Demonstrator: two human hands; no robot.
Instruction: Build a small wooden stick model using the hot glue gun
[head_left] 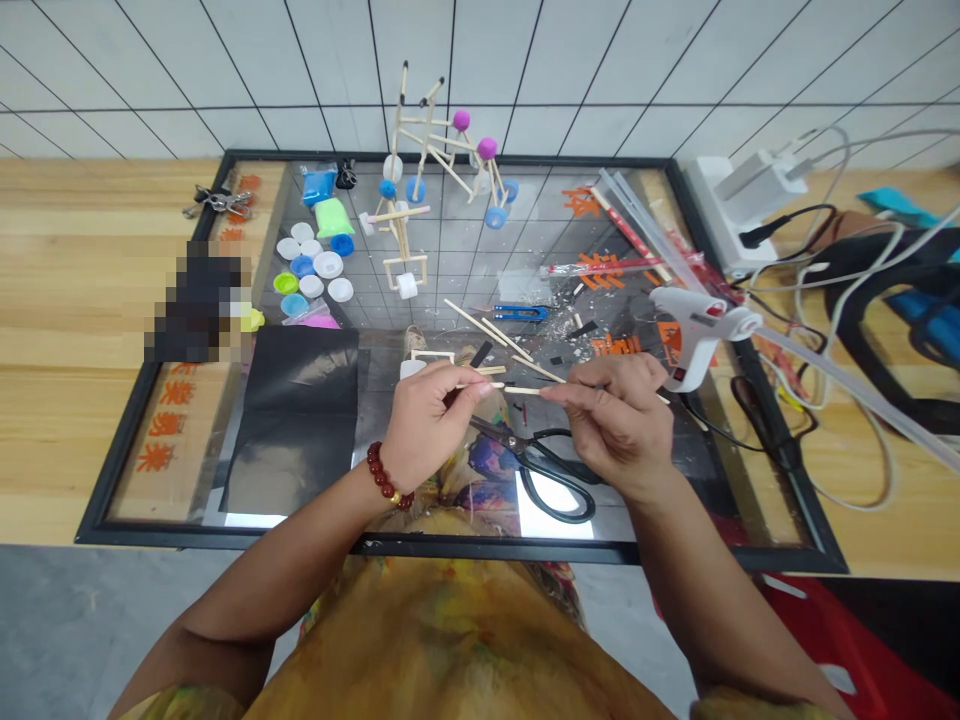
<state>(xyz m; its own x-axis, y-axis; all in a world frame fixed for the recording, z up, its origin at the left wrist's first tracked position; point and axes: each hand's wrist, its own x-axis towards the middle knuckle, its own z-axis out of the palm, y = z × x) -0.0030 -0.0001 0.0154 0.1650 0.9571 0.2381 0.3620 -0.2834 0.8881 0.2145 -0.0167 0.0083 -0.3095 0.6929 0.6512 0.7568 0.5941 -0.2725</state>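
My left hand (431,420), with a red bead bracelet on the wrist, pinches a short thin wooden stick (491,385) between thumb and fingers. Opposite it, my right hand (619,425) pinches another thin wooden stick (523,391). The two tips point at each other and nearly meet; I cannot tell whether they touch. Black-handled scissors (559,485) lie on the glass just below both hands. Close to my left hand sits a small stick frame (433,355) with a white piece. Several loose sticks (480,325) lie beyond my fingers.
At the back stand stick models (427,150) with bottle-cap wheels. Blue thread snips (519,313) lie among scraps. A white glue gun (694,330) stands at right, near cables and a power strip (727,215). Bottle caps (328,264) and a black sheet (296,420) are at left.
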